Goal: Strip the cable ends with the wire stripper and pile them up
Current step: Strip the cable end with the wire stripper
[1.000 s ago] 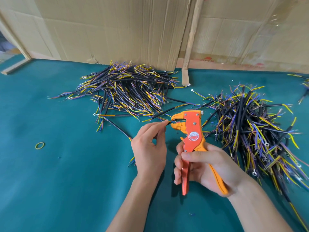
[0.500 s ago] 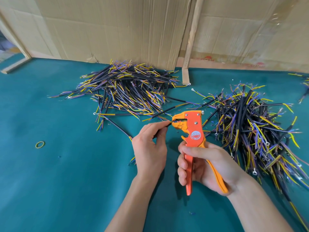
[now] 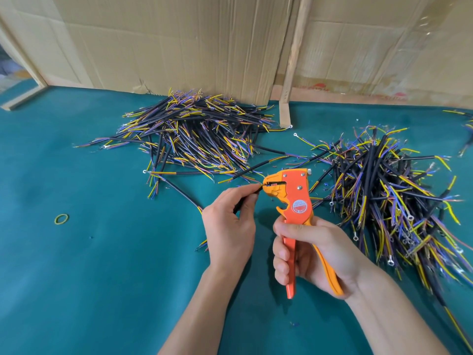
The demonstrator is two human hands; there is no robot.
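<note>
**Handles spread wider, wire end seated in the jaws**

Since a second ago the stripper (image 3: 297, 201) handles have opened out: the red one swung away from the yellow one and the right hand's (image 3: 311, 254) fingers loosened with it. They stay wrapped round both handles, not squeezing. The left hand (image 3: 230, 224) barely moved; thumb and forefinger pinch the cable (image 3: 247, 199) just beside the jaw mouth, tip inside. Reads as reset for another bite, or one about to start; can't tell if this core is already bare. Left pile (image 3: 194, 134) and right pile (image 3: 389, 190) are unchanged on the green table (image 3: 102, 278). A rubber band (image 3: 61, 219) lies well left.
</note>
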